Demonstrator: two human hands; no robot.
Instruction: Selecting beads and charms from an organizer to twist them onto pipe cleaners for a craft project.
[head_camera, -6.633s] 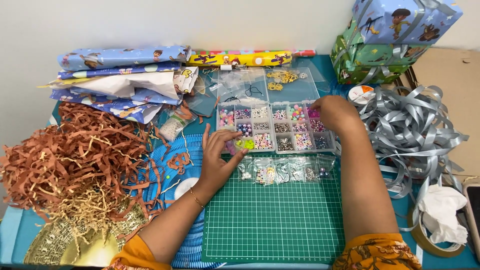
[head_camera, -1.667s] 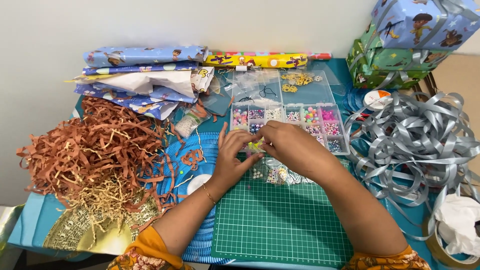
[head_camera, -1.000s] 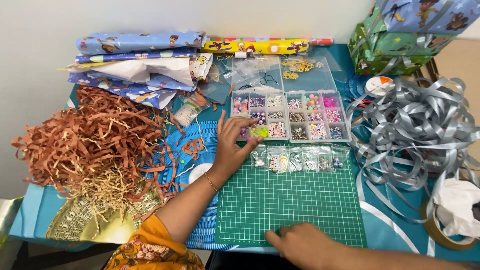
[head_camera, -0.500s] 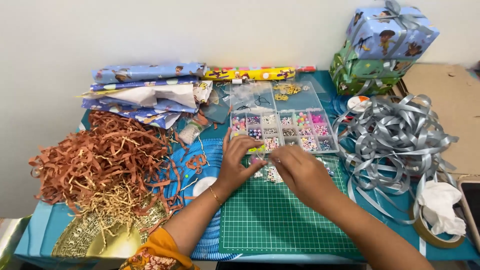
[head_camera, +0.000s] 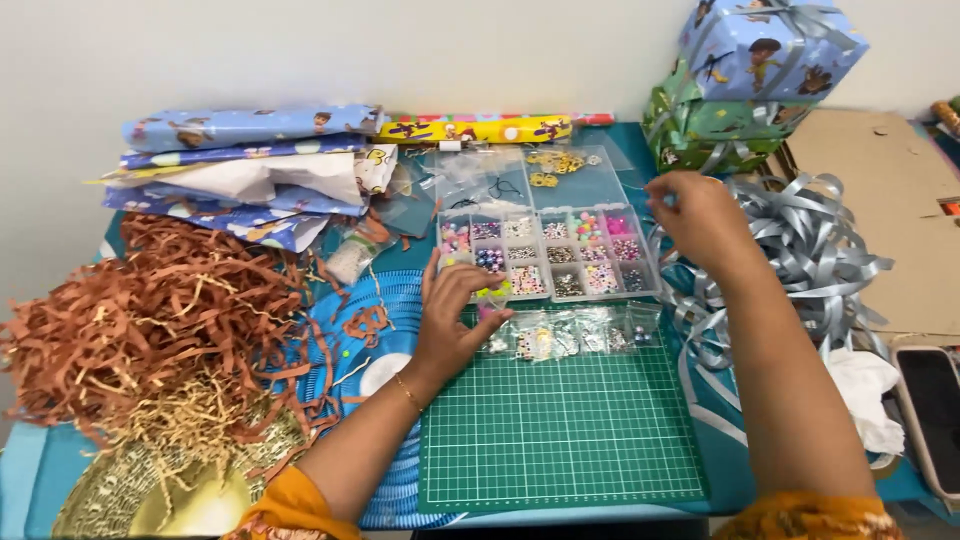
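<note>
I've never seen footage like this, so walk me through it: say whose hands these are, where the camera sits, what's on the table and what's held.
There is no machine: a person works bare-handed, filmed from a camera on their head looking down. The left hand pinches a small yellow-green bead piece at the edge of a clear compartmented bead box. The right hand is raised beside the box, over curled silver ribbon; whether it holds anything is unclear. Also there: a green cutting mat, brown shredded paper, wrapping paper rolls and wrapped gift boxes.

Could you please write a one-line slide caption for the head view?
Left hand pinches small beads beside the bead box above a green cutting mat; right hand is raised over silver ribbon.
</note>
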